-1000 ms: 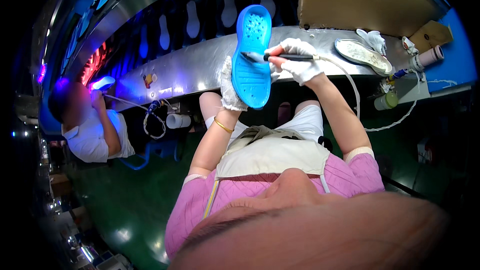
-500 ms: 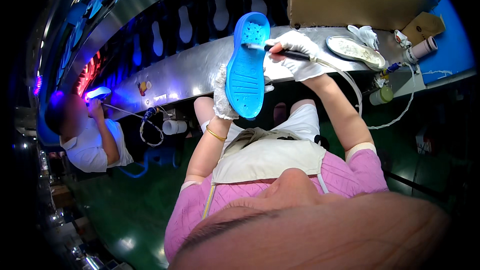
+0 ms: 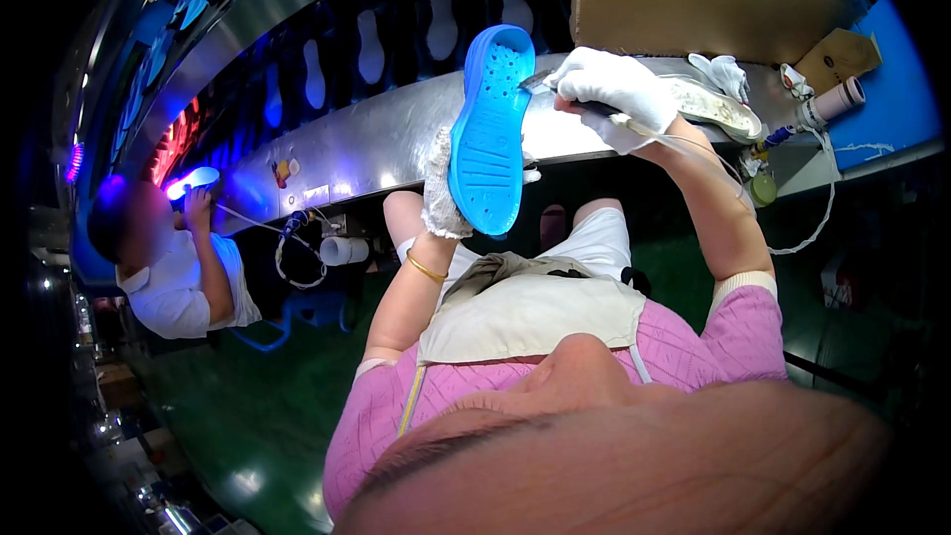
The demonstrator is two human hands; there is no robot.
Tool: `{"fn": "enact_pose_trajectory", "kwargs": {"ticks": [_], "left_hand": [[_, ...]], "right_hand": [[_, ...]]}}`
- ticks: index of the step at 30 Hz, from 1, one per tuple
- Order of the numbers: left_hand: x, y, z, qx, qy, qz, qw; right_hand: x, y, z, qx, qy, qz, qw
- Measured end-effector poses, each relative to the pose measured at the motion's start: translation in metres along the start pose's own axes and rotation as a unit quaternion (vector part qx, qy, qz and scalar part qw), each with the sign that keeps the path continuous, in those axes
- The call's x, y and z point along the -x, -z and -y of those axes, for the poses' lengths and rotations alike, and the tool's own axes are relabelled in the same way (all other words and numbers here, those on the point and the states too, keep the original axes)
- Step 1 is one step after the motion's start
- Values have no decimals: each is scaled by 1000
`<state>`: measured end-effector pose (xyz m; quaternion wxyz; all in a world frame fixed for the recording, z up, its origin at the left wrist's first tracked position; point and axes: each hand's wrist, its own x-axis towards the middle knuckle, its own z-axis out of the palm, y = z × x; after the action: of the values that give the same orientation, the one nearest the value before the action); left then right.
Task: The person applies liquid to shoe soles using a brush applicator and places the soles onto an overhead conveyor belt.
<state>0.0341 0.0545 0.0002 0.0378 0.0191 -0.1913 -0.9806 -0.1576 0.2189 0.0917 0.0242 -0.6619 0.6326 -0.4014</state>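
A blue shoe sole [image 3: 487, 154] is held up in front of me, its ridged and dimpled face toward me. My left hand [image 3: 442, 188], in a knitted white glove, grips the sole by its edges, with fingertips showing on its right side. My right hand [image 3: 619, 89], also in a white glove, is closed round a dark-handled brush [image 3: 540, 80] with a thin hose [image 3: 693, 146] trailing from it. The brush tip is at the sole's right edge, near the dimpled end; whether it touches cannot be made out.
A metal ledge [image 3: 347, 160] runs before me, beside dark racks holding soles. A whitish, stained sole [image 3: 708, 104] and a crumpled glove [image 3: 726, 72] lie at right. A large cardboard sheet [image 3: 684, 0] stands behind. At left, another person [image 3: 183, 272] handles a lit sole.
My right hand has drawn the brush to the right, from over the middle of the sole to its edge. My left hand and the sole have hardly moved.
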Motion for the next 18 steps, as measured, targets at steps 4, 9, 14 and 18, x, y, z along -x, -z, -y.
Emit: {"fn": "enact_pose_trajectory", "kwargs": {"ticks": [4, 9, 14, 18], "left_hand": [[-1, -1, 0, -6, 3, -9, 1000], [-3, 1, -4, -107, -40, -42, 993], [-4, 0, -6, -141, -83, -87, 983], [-9, -2, -4, -77, -63, -45, 994]], "right_hand": [[-8, -8, 0, 19, 88, -134, 987], [-5, -12, 12, 56, 45, -23, 997], [4, -4, 17, -94, 71, -13, 993], [-10, -32, 11, -22, 90, -207, 974]]}}
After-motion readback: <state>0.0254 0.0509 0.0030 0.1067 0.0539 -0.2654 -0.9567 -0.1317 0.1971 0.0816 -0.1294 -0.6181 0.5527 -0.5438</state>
